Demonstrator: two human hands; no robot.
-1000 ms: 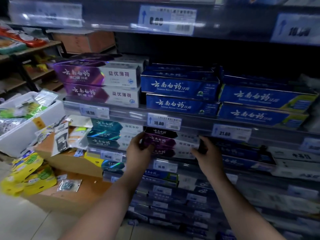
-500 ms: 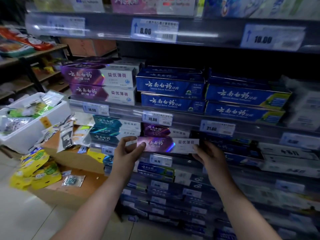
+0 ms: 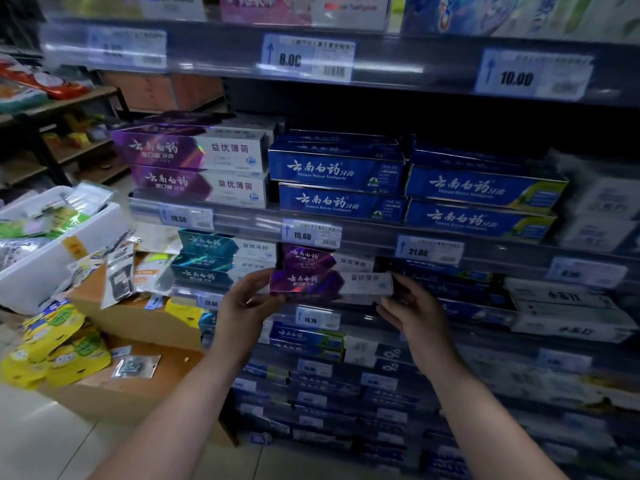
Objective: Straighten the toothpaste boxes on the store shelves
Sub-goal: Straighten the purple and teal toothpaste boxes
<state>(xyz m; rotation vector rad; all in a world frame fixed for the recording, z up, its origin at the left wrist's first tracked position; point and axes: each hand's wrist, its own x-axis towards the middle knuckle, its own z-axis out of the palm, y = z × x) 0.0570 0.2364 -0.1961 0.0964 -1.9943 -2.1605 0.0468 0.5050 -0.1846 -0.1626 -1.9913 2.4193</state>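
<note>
Purple toothpaste box (image 3: 330, 283) held level, just in front of the shelf edge below the 19.80 price tag (image 3: 311, 233). Left hand (image 3: 244, 303) clamped on its purple end, right hand (image 3: 412, 308) clamped on its white end.

Both forearms are bare (no sleeves, watch or rings visible).
</note>
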